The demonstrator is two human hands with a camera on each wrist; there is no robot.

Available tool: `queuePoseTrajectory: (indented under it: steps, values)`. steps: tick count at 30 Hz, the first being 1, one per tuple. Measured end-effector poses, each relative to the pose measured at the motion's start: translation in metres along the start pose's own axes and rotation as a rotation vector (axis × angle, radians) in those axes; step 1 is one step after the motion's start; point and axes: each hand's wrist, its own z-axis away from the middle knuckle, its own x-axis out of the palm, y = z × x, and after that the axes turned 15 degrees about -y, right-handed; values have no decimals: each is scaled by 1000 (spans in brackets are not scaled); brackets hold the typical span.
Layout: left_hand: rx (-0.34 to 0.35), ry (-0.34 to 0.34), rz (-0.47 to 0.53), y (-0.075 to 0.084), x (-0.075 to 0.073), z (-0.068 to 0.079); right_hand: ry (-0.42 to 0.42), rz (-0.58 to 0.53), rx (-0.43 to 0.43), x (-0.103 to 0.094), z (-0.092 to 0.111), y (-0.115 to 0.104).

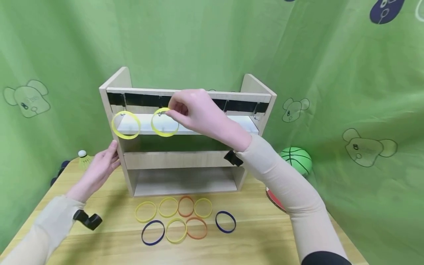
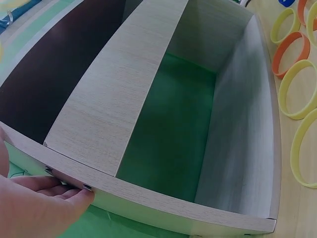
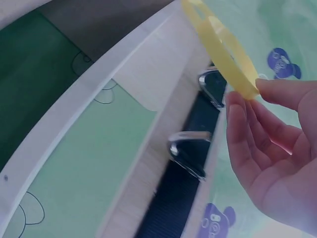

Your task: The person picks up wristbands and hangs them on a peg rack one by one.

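My right hand (image 1: 202,112) pinches a yellow ring (image 1: 164,134) by its upper right edge, in front of a metal hook on the black strip of a wooden rack (image 1: 180,160). In the right wrist view, thumb and fingertips hold the yellow ring (image 3: 225,54) near two silver hooks (image 3: 188,148). Another yellow ring (image 1: 126,136) hangs at the leftmost hook. My left hand (image 1: 101,167) rests against the rack's left side panel, and in the left wrist view its fingers (image 2: 74,198) touch that panel's outer face.
On the table (image 1: 258,235) before the rack lie several rings: yellow (image 1: 176,241), orange (image 1: 197,238) and dark blue (image 1: 152,243). A shuttlecock (image 1: 82,154) stands left of the rack. A green ball (image 1: 296,161) and a red paddle-like object (image 1: 275,198) are at the right, partly behind my arm.
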Motion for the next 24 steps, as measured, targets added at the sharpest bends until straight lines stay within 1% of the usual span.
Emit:
queuePoseTrajectory:
  steps: [5, 8, 10, 14, 22, 24]
  values:
    - [3, 0, 7, -1, 1, 0, -21, 128, 48, 12, -12, 5]
    - [6, 4, -3, -1, 1, 0, -39, 204, 74, 17, -15, 5]
    - [8, 4, -10, 0, 1, 0, -47, 230, 85, 20, -15, 6]
    - [14, 2, -12, 1, 2, -1, -31, 247, 78, 21, -12, 6]
    - [9, 3, -14, 1, 0, -1, 58, 231, 15, 15, 2, 1]
    - [7, 7, -14, 1, -1, -1, 69, 239, 9, 14, 4, -1]
